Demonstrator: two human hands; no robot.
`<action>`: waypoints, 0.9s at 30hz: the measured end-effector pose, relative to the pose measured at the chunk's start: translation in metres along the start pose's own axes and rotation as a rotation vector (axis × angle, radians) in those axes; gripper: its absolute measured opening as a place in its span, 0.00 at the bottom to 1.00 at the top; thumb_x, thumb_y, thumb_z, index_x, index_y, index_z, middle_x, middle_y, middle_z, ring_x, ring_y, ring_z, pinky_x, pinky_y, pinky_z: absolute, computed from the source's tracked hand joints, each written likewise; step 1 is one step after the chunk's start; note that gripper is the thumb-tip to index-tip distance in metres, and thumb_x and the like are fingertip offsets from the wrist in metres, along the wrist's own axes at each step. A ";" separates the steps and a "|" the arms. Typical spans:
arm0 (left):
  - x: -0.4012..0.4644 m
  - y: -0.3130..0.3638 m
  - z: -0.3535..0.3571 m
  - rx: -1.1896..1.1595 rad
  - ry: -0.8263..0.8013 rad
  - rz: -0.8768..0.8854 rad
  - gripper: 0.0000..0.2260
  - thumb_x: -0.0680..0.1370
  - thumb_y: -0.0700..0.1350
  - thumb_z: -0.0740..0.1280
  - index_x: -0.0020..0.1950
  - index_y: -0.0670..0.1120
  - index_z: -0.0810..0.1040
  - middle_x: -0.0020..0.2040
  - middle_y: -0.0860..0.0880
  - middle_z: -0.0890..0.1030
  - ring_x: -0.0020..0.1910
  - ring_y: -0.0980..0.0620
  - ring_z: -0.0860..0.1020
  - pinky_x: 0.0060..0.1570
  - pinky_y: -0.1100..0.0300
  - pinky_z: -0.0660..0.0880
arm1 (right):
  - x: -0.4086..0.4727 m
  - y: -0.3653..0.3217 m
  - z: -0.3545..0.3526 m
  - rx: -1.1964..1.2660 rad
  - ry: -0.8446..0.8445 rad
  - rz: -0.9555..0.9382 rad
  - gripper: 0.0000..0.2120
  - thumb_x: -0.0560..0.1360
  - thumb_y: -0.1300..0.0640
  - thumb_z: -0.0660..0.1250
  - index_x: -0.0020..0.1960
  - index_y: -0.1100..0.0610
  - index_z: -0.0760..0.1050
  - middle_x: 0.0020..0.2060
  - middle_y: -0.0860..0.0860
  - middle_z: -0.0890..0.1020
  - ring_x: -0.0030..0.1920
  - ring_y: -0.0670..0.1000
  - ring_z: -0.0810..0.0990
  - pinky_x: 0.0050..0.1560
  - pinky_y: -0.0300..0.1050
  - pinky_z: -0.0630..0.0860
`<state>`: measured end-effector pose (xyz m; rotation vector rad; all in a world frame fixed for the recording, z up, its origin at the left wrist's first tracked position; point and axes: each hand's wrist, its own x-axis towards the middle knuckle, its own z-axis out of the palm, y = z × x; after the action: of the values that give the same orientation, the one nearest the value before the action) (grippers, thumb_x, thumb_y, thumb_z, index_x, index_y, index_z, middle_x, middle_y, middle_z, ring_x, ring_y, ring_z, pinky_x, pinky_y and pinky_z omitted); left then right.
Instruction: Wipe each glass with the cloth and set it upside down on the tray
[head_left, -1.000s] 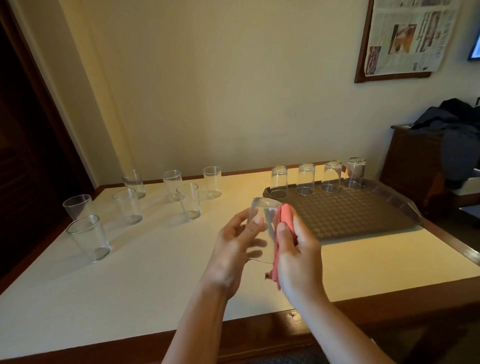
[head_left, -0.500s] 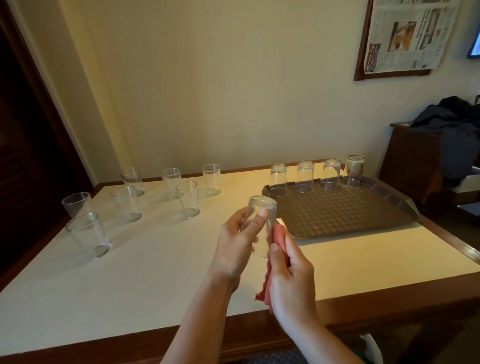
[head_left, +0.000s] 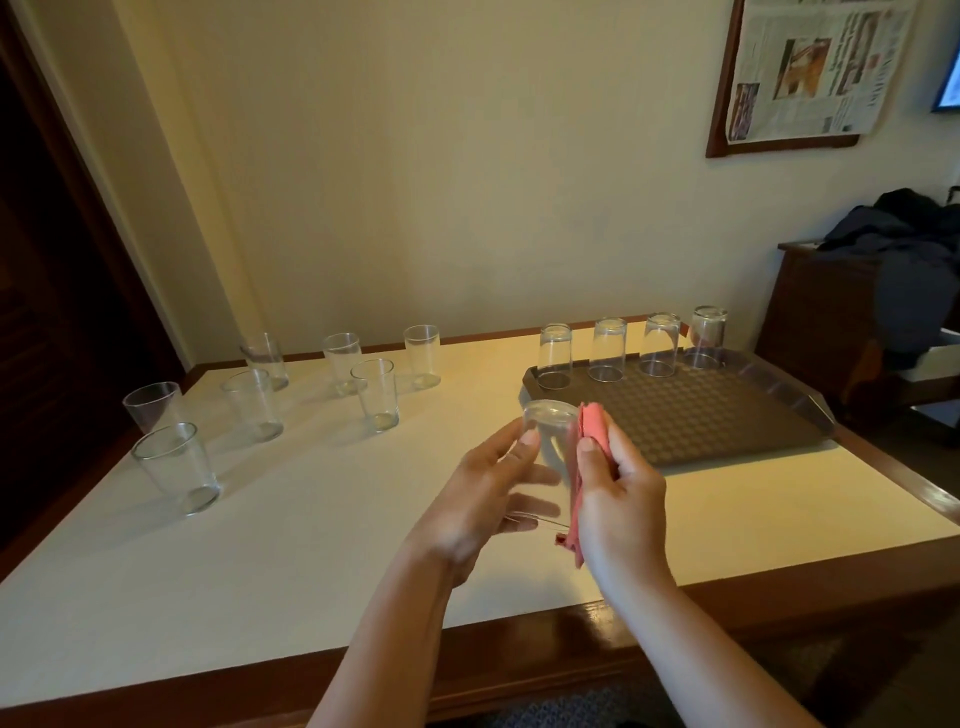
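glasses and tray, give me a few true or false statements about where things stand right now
1. Four glasses stand upside down along the far edge of the tray. True.
2. The left hand holds a glass over the table. True.
3. The cloth is blue. False: it is pink and is gripped by the right hand.
4. The glasses on the left of the table stand upside down. False: all seven stand upright, mouths up.
5. The held glass is already on the tray. False: it is in the air, in front of the tray.
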<state>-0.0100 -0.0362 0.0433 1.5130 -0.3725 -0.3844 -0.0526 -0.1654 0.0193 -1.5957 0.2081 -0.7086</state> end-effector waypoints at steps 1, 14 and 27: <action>0.000 0.001 0.000 -0.015 0.015 0.037 0.09 0.81 0.61 0.67 0.61 0.64 0.79 0.50 0.50 0.87 0.45 0.46 0.84 0.49 0.53 0.78 | -0.001 -0.001 0.001 0.007 -0.007 -0.013 0.18 0.83 0.53 0.59 0.72 0.45 0.70 0.50 0.34 0.80 0.51 0.35 0.79 0.48 0.35 0.80; 0.003 0.004 0.005 -0.131 0.093 0.131 0.13 0.80 0.61 0.69 0.57 0.56 0.85 0.54 0.44 0.85 0.44 0.44 0.78 0.46 0.51 0.75 | -0.013 -0.020 0.006 0.010 -0.082 -0.048 0.17 0.83 0.53 0.59 0.67 0.33 0.67 0.46 0.39 0.82 0.37 0.45 0.82 0.32 0.49 0.82; 0.006 0.001 0.010 -0.050 0.169 0.207 0.23 0.75 0.61 0.70 0.69 0.58 0.78 0.54 0.55 0.85 0.44 0.53 0.78 0.46 0.56 0.73 | -0.029 -0.021 0.005 -0.069 -0.098 -0.124 0.19 0.83 0.54 0.59 0.68 0.33 0.65 0.39 0.45 0.80 0.28 0.44 0.78 0.27 0.44 0.77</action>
<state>-0.0095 -0.0472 0.0447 1.4309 -0.3783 -0.1014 -0.0782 -0.1428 0.0299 -1.7156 0.0626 -0.7228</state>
